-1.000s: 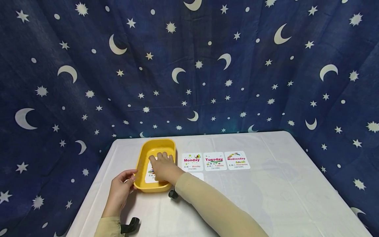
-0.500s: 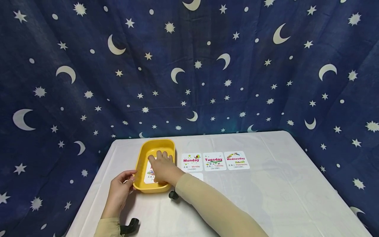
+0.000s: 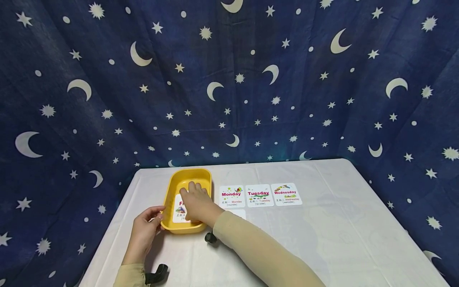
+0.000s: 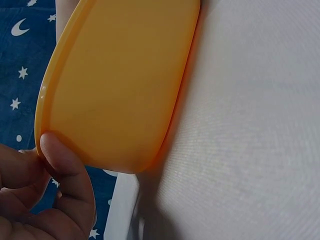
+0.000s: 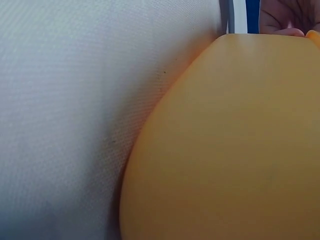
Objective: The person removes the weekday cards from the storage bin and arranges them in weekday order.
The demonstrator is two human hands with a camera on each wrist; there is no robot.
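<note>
My left hand (image 3: 143, 231) pinches the near left rim of a yellow plastic tray (image 3: 183, 229). In the left wrist view, its thumb (image 4: 65, 160) lies against the tray's outer wall (image 4: 125, 85). My right hand (image 3: 199, 205) reaches into the tray, over a white Friday card (image 3: 178, 213). It covers the card's right part. Its fingers are spread and bent, and their tips are partly hidden, so whether they grip the card cannot be told. The right wrist view shows mostly the tray's outside (image 5: 225, 140).
Monday (image 3: 231, 196), Tuesday (image 3: 259, 195) and Wednesday (image 3: 286, 194) cards lie in a row right of the tray. Below Monday, another white card (image 3: 240, 213) is partly hidden by the right sleeve (image 3: 261, 249). A white cloth (image 3: 340, 231) covers the table; a starry curtain (image 3: 229, 99) hangs behind.
The Friday card has slid slightly left and nearer in the tray, so more of its print shows. Both hands stay almost where they were.
</note>
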